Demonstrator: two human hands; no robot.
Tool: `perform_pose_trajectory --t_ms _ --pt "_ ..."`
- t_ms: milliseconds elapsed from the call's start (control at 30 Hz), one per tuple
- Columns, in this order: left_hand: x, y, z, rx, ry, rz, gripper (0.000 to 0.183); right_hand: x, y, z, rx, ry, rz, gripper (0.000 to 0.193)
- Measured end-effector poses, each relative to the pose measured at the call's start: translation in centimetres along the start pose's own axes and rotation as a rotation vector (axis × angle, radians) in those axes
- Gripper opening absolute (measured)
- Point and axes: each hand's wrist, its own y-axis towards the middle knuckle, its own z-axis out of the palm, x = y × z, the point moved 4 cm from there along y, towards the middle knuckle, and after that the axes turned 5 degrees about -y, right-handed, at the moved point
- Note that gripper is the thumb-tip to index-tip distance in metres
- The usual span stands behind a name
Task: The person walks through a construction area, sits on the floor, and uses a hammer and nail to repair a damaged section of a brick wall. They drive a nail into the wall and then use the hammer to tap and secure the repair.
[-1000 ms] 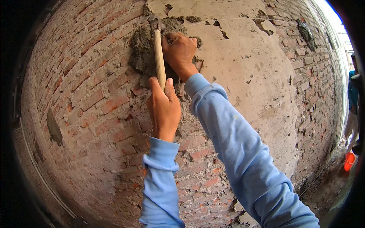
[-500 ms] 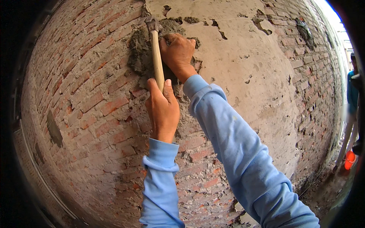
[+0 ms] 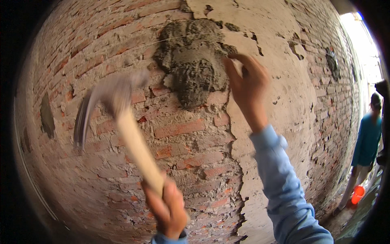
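Note:
My left hand (image 3: 168, 207) is wrapped round the pale wooden handle of a claw hammer (image 3: 140, 150). The hammer is tilted to the left, and its metal head, smeared by motion, is in front of the brick wall (image 3: 178, 130). My right hand (image 3: 250, 81) is at the right edge of a wet grey mortar patch (image 3: 195, 61), with its fingers bent and tips pressed together; what they hold, if anything, I cannot make out. A thin pale string (image 3: 170, 39) runs across the upper part of the mortar.
Old plaster (image 3: 284, 101) with broken spots covers the wall to the right of the mortar. A smaller dark mortar patch (image 3: 332, 64) sits further right. At the far right a person in a teal top (image 3: 367, 138) stands near an orange bucket (image 3: 358, 194).
The hammer has swung down and left, away from the mortar, with my left hand lower. My right hand has shifted right and slightly down, uncovering the mortar. More of the person at right shows.

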Motion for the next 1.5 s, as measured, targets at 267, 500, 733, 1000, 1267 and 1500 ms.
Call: perform_pose_trajectory --t_ms 267,500,733,1000,1267,1500 --pt "10.9 -20.7 -22.3 0.068 0.316 -0.583 0.022 9.0 -19.1 -15.2 1.129 0.087 0.414 0.017" --pt "9.4 -15.8 -21.3 0.297 0.739 -0.187 0.026 14.9 -34.5 -23.1 1.603 0.265 1.276 0.026" --pt "12.9 -11.0 -17.3 0.384 0.479 -0.334 0.027 11.1 -37.7 -26.9 1.82 0.081 1.212 0.017" --pt "18.5 -10.1 -14.7 0.463 0.306 -0.409 0.027 9.8 -44.9 -28.0 1.826 0.316 1.772 0.028" --pt "24.6 -8.3 -14.5 0.576 0.126 -0.464 0.028 10.3 -48.5 -26.0 1.806 0.171 1.857 0.024" --pt "28.4 -8.1 -15.3 0.68 -0.019 -0.532 0.028 13.0 -51.1 -25.2 1.742 0.091 1.861 0.021"
